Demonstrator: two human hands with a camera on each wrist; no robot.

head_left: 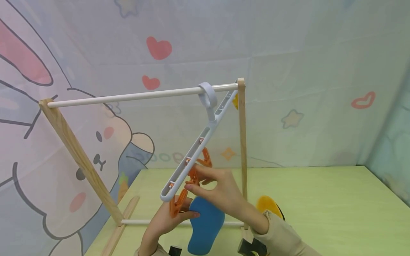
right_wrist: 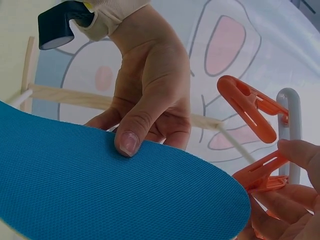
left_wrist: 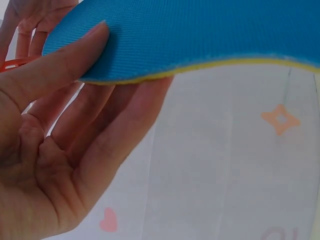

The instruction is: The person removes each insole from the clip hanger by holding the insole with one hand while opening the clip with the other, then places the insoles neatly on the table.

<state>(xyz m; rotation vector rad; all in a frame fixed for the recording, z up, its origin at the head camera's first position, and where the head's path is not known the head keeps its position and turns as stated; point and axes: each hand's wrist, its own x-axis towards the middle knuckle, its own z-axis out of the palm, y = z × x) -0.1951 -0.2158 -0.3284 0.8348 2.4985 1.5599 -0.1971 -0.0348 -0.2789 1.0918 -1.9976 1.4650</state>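
A blue shoe insole [head_left: 206,227] with a yellow underside is pinched near its upper end by my left hand [head_left: 168,218], thumb on the blue face and fingers beneath. My right hand [head_left: 222,188] pinches an orange clip [head_left: 193,177] on the underside of a white hanger [head_left: 209,134]. In the right wrist view, the end of the insole [right_wrist: 125,185] meets that clip [right_wrist: 262,175]; whether it lies between the jaws cannot be told. A second orange clip [head_left: 178,204] hangs at the hanger's near end, in front of my left hand, and a third [head_left: 206,158] hangs farther back.
The hanger hooks over a white rod [head_left: 144,95] of a wooden-sided rack [head_left: 242,142]. Something yellow [head_left: 235,101] shows at its far end, partly behind the post. A yellow-orange piece [head_left: 269,204] lies on the green table [head_left: 320,209], near my right sleeve. A patterned cloth backdrop stands behind.
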